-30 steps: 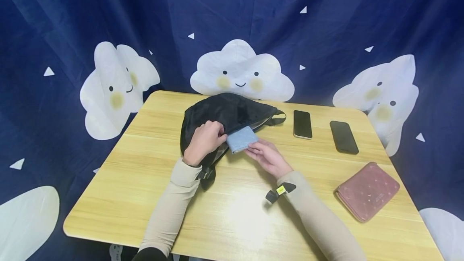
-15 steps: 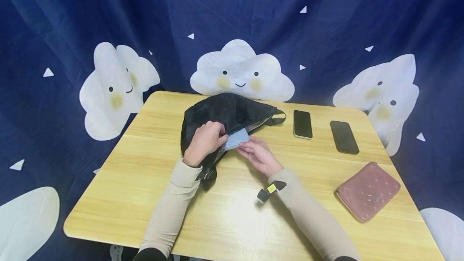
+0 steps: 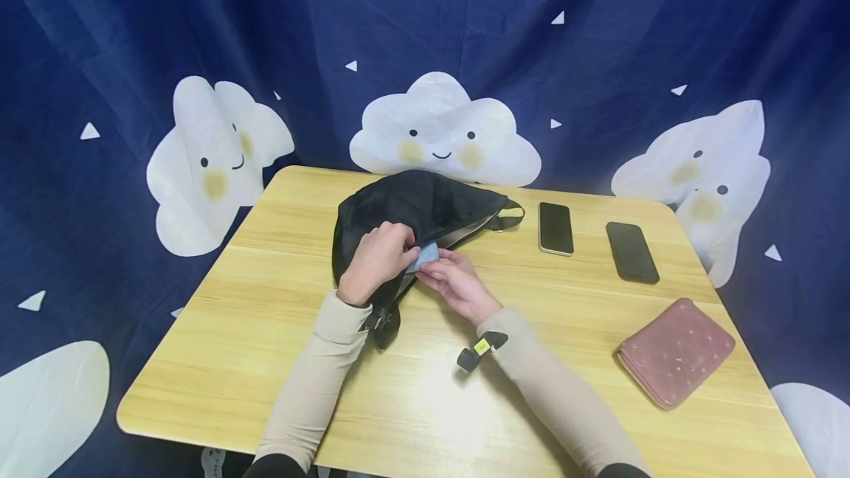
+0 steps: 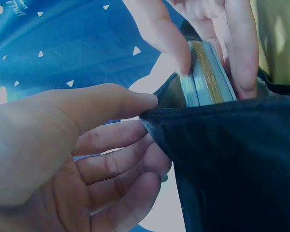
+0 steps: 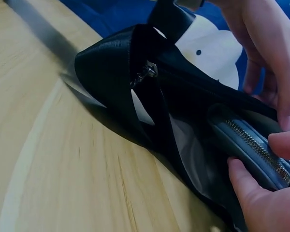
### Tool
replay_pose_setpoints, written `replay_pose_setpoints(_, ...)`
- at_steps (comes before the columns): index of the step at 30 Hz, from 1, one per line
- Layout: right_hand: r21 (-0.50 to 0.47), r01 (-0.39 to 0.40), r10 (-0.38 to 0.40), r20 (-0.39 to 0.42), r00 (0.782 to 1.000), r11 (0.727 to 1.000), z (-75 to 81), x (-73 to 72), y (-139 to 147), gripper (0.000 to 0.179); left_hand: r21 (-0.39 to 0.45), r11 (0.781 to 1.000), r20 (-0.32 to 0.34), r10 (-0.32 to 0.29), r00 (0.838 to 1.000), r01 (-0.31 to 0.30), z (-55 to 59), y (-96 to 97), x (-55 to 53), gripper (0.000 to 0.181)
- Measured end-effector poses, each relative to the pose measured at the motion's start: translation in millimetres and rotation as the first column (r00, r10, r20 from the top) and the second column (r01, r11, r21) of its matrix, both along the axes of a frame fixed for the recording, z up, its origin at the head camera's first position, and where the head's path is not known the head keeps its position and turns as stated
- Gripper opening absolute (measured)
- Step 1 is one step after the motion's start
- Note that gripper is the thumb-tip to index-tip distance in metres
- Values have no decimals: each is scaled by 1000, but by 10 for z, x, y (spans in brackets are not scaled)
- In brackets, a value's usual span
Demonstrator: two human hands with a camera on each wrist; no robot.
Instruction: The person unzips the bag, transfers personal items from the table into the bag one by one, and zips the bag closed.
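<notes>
A black bag (image 3: 412,201) lies on the table with its zipped mouth spread open toward the person. My left hand (image 3: 378,257) pinches the edge of that mouth between thumb and fingers, as the left wrist view shows. My right hand (image 3: 461,286) grips a small light-blue zip wallet (image 3: 426,254) by its outer end. In the right wrist view the wallet (image 5: 253,145), with a brass-coloured zip, sits partly inside the bag opening, thumb on one side and a finger on the other. Its inner end is hidden by the bag in the head view.
Two dark phones, a nearer-to-bag phone (image 3: 555,229) and a farther phone (image 3: 632,252), lie right of the bag. A pink zipped wallet (image 3: 676,353) rests near the right edge of the wooden table (image 3: 219,360). Behind hangs a blue cloud-print curtain (image 3: 305,13).
My right hand has moved left and carried the blue wallet deeper into the bag's mouth, so less of it shows. The left hand keeps its grip on the bag's edge.
</notes>
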State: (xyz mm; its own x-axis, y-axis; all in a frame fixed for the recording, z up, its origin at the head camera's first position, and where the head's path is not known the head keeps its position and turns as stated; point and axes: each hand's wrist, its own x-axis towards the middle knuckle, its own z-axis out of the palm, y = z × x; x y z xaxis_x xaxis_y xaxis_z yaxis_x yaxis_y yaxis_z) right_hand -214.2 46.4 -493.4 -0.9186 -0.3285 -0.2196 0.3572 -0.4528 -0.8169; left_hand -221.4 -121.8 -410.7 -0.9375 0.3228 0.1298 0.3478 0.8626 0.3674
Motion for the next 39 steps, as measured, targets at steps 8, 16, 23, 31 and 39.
replay_pose_setpoints(8,82,1,0,-16,1000,997,60,37,-82,27,-1,1000,-1,-1,1000,1,-3,-4,-2,21)
replay_pose_setpoints(16,197,-52,63,-54,997,979,85,50,-161,38,9,1000,-12,-6,1000,6,-9,-10,12,19)
replay_pose_setpoints(23,237,-122,147,-90,985,964,57,44,-206,47,22,1000,-6,-10,1000,10,-5,-7,10,21)
replay_pose_setpoints(31,262,-191,228,-119,966,946,14,52,-267,41,25,1000,1,-7,1000,7,-13,10,9,23)
replay_pose_setpoints(39,262,-236,267,-89,960,936,-25,51,-296,23,22,1000,-3,-8,1000,8,-21,8,-9,21)
